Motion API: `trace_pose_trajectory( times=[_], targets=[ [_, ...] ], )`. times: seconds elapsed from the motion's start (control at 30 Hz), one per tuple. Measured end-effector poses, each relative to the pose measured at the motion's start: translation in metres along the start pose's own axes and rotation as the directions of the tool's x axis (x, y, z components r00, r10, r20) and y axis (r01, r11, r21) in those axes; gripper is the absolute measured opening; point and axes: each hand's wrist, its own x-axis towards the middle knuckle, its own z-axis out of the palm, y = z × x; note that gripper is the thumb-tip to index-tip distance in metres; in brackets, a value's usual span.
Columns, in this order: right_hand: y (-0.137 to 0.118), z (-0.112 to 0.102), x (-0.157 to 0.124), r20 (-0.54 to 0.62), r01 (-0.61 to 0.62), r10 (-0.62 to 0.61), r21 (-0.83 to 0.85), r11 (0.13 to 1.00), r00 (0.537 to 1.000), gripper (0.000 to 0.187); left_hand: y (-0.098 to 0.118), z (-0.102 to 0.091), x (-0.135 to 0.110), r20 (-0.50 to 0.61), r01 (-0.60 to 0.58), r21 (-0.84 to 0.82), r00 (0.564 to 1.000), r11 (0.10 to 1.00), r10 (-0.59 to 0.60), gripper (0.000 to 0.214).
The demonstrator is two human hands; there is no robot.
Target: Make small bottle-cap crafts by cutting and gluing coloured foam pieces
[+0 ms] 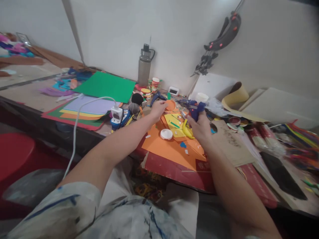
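Observation:
My left hand (159, 110) pinches the edge of a round orange disc (170, 105), which looks like a shallow lid. A blue hot glue gun (195, 109) with a small red light is gripped in my right hand (200, 125), its nozzle end toward the left. Between and below the hands lie yellow paper pieces (174, 120), a curved yellow piece (187, 130), a white round lid (166, 134) and a small blue scrap (183, 144). They rest on orange sheets (171, 152).
A white cable and plug (116, 114) stand left of my arm. Coloured sheets (87, 106) and a green sheet (107, 86) lie at left. A grey bottle (145, 68) stands by the wall. On the right are brown cardboard (229, 142) and a black phone-like slab (282, 174).

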Motion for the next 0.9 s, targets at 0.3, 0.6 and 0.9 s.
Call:
trace_pose_trajectory(
  times=[0.3, 0.6, 0.9],
  targets=[
    [0.019, 0.004, -0.013, 0.006, 0.053, -0.053, -0.056, 0.997, 0.999, 0.045, 0.005, 0.004, -0.007, -0.007, -0.014, 0.114, 1.000, 0.993, 0.015, 0.017],
    [0.018, 0.006, -0.014, 0.040, 0.055, -0.052, -0.087, 0.995, 0.998, 0.047, 0.006, 0.006, -0.014, 0.025, -0.020, 0.172, 1.000, 0.985, 0.016, 0.012],
    [0.011, 0.003, -0.017, 0.068, 0.012, -0.003, -0.126, 0.992, 0.998, 0.049, 0.010, 0.009, -0.019, 0.013, -0.003, 0.143, 1.000, 0.990, 0.001, 0.015]
  ],
)
